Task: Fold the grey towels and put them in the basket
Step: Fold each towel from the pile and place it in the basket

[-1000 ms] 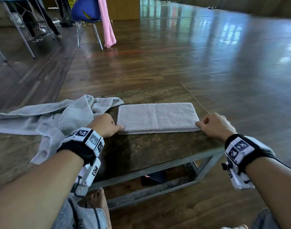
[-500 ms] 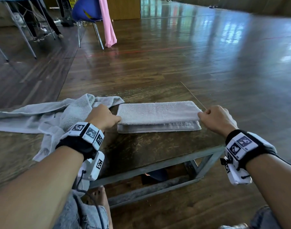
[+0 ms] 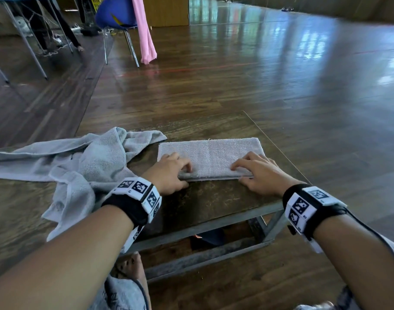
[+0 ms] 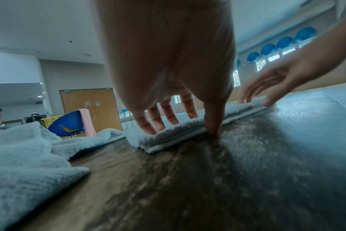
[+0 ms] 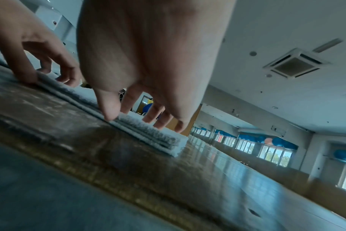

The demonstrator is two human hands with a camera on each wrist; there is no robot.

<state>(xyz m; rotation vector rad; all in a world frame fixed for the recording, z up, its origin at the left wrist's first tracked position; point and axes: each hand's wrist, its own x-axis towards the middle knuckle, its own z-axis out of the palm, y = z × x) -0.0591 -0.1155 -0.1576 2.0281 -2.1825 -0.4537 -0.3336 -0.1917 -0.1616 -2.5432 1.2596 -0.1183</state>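
Note:
A folded grey towel (image 3: 210, 153) lies across the right end of the dark wooden table (image 3: 214, 204). My left hand (image 3: 187, 175) pinches its near edge at the left end, fingers on top and thumb at the edge against the table. My right hand (image 3: 237, 174) holds the near edge the same way at the right end. The left wrist view shows my left hand (image 4: 186, 129) on the layered towel (image 4: 168, 140). The right wrist view shows my right hand (image 5: 137, 119) on the stacked layers of the towel (image 5: 148, 129). A crumpled grey towel (image 3: 79, 162) lies to the left.
The table's right edge (image 3: 281, 153) runs close beside my right hand. On the wooden floor behind stand a blue chair (image 3: 115, 14) with a pink cloth (image 3: 144, 34) and a yellow crate (image 4: 49, 120). A bare foot (image 3: 131, 265) shows under the table's metal frame.
Both hands moved from the towel's two ends, where they lifted its near edge, inward onto its top. The towel now lies flat again with fingers spread over it.

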